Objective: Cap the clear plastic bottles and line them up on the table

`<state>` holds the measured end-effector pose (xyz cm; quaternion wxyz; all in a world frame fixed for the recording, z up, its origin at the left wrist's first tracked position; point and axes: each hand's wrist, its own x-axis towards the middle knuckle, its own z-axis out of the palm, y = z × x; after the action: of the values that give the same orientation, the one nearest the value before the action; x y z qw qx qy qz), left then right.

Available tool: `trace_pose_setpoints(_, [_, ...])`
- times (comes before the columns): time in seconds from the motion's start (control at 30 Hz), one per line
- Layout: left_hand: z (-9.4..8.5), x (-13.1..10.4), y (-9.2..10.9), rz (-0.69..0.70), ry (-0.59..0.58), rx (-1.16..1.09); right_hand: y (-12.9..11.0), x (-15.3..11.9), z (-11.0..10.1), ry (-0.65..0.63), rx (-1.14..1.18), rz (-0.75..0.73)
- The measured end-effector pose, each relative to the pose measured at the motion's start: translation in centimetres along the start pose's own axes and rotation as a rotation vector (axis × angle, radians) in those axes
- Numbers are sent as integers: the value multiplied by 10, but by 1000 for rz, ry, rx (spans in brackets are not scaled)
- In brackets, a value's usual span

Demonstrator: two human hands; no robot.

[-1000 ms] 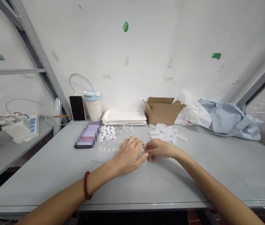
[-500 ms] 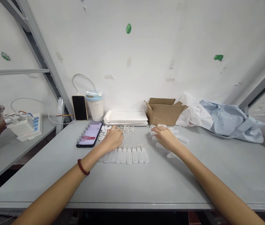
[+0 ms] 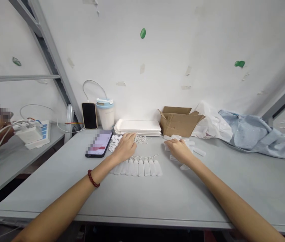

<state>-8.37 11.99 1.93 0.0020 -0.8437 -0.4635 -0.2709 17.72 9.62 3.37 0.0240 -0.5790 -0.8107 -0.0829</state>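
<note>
My left hand point(image 3: 126, 148) is over the table beside a small pile of white strings point(image 3: 142, 139), its fingers stretched towards the strings. White ring-like caps point(image 3: 114, 143) lie just left of it. In front is a row of translucent plastic tags or sleeves point(image 3: 141, 168), each with a string loop at its top; my left hand and wrist cover the row's left end. My right hand point(image 3: 180, 151) is among loose translucent plastic pieces point(image 3: 199, 151), its fingers bent and drawn together; what is between the fingertips is hidden.
A lit phone point(image 3: 99, 144) lies left of the caps. Behind it stand another phone point(image 3: 89, 115) and a lidded cup point(image 3: 105, 116). White packets point(image 3: 139, 127), an open cardboard box point(image 3: 180, 124), a plastic bag point(image 3: 214, 122) and blue cloth point(image 3: 255, 134) line the wall. Another person's hand point(image 3: 5, 129) is beside a power strip point(image 3: 44, 134).
The view has shifted slightly, so the scene sits further right. My left hand has moved a little closer to the strings. My right fingers have drawn together over the loose pieces.
</note>
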Motion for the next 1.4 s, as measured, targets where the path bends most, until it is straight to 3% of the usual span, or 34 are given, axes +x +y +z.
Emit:
trace_pose_setpoints(0.27, [-6,-2,9,70,127,-100,1,1,5,-16,15,-4])
trace_pose_setpoints(0.47, [-8,-3,16,46,224,-199,4,1,6,-2,39,-5])
trace_pose_setpoints(1.07, [-8,-7,26,156,282,-276,2,2,12,43,56,-70])
trace_pose_setpoints(1.4, [-11,-8,34,63,233,-401,15,-1,-13,48,169,-66])
